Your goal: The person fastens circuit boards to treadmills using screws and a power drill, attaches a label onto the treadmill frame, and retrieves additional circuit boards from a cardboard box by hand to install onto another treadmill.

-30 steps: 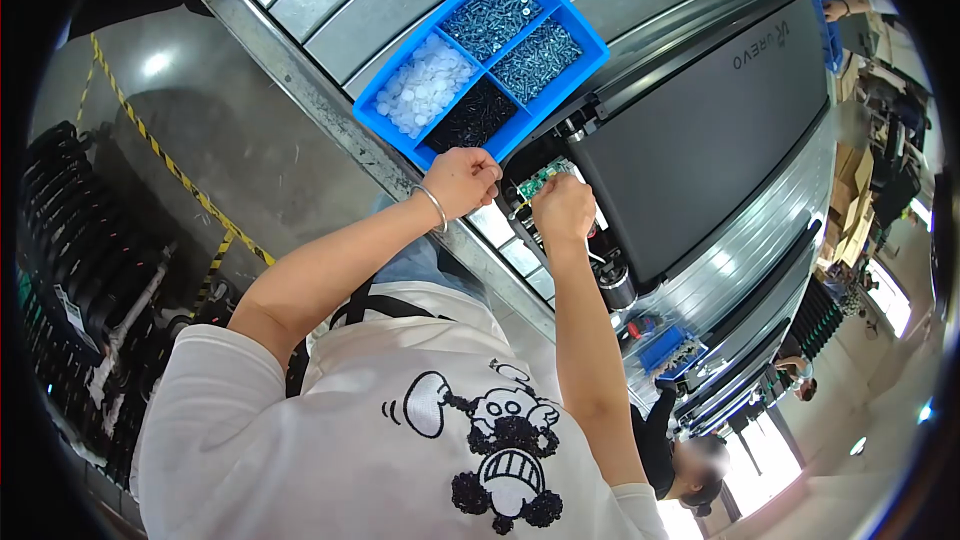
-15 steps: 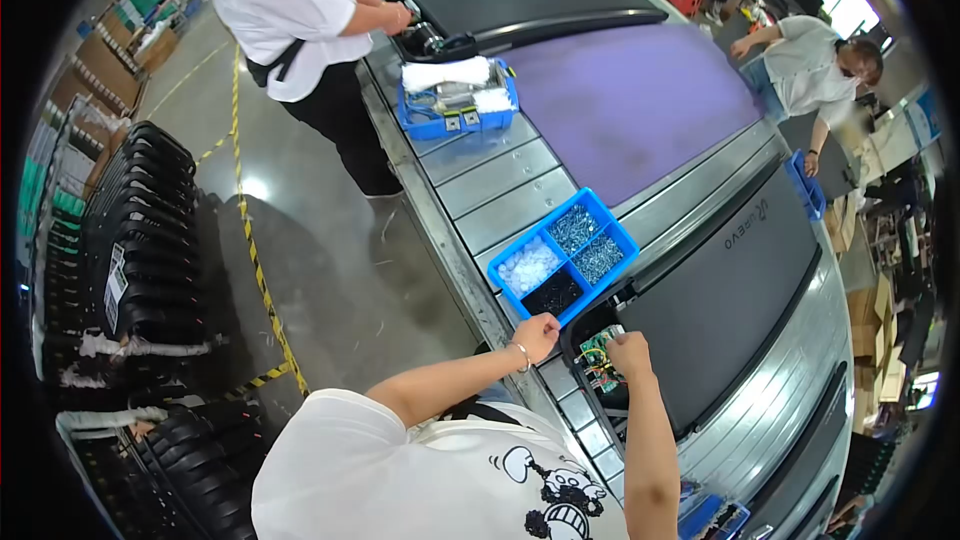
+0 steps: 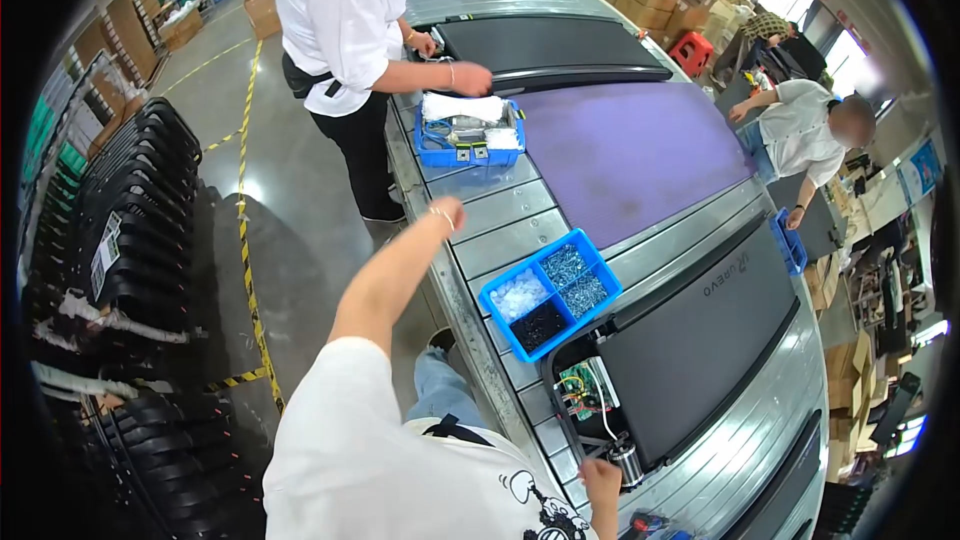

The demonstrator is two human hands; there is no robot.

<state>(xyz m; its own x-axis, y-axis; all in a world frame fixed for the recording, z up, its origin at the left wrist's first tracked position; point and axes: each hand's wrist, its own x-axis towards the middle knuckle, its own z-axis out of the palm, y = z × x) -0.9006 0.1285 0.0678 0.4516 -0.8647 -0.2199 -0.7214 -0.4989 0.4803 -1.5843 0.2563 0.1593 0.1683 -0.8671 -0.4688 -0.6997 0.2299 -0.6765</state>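
At the far left, a stacked row of glossy black frames [image 3: 140, 200] carries a white rectangular label [image 3: 104, 255], its print too small to read. Beside it, yellow-and-black striped tape [image 3: 246, 280] runs along the grey floor. Next, a co-worker in a white shirt [image 3: 335, 25] reaches over the metal line, one hand above a blue plastic bin [image 3: 470, 157] with two small square tags whose marks are illegible. The wearer's left hand [image 3: 449, 210] is raised at the line's edge, well apart from the right; whether it grips anything cannot be told. Further right, a blue four-compartment tray [image 3: 578, 324] holds white pieces, black bits and silver screws in two sections, near a purple mat [image 3: 640, 155]. Just beside the tray, a green circuit board with coloured wires [image 3: 580, 390] sits in the open end of a dark grey, flat treadmill deck [image 3: 700, 335] lettered "UREVO". The wearer's right hand [image 3: 601, 480], fingers curled, is just beside a silver cylindrical motor [image 3: 627, 462]; contact or grip cannot be told. At far right, another person in a white shirt [image 3: 805, 130] reaches toward a blue container [image 3: 787, 243].
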